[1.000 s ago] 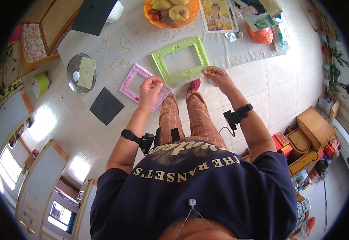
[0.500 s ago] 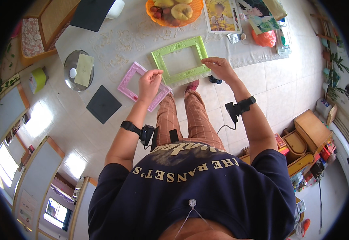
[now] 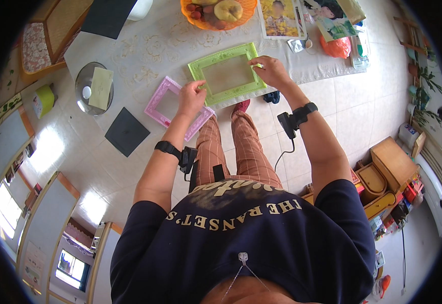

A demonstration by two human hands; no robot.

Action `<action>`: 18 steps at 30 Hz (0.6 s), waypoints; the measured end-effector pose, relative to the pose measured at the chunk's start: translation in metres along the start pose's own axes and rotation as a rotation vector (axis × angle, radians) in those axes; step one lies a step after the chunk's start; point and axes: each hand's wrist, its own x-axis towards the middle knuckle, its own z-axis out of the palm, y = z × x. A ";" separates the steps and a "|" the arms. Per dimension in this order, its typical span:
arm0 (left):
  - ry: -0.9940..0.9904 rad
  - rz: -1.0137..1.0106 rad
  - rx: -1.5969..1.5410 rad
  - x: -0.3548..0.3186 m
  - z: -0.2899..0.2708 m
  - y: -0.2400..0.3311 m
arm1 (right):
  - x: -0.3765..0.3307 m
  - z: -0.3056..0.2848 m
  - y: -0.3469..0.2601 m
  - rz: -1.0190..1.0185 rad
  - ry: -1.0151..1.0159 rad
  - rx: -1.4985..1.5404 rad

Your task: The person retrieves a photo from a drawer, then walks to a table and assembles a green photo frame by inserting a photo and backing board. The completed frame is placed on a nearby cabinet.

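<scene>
Fingers (image 3: 260, 60) at green frame (image 3: 234, 93), pink frame (image 3: 156, 96) beside

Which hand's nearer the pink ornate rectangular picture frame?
Left. The left hand visually overlaps the pink frame; the right hand is farther right, at the right side of the light-green ornate rectangular frame.

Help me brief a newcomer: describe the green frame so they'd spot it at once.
On the big cloth-covered table, find the orange fruit basket at the top of the view. Below it, by the table's near edge, is the rectangular green frame with an ornate border. Its lime colour sets it apart from the pink frame at its lower left.
</scene>
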 end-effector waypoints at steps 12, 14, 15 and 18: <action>0.112 0.151 0.099 0.001 0.009 -0.010 | -0.006 0.007 -0.003 -0.069 0.045 -0.081; 0.133 0.165 0.119 0.001 0.010 -0.011 | -0.009 0.006 -0.005 -0.093 0.080 -0.102; 0.128 0.148 0.104 0.000 0.010 -0.011 | -0.010 0.006 -0.006 -0.096 0.099 -0.114; 0.120 0.207 0.153 -0.003 0.006 -0.010 | -0.018 0.003 -0.010 -0.052 0.146 -0.054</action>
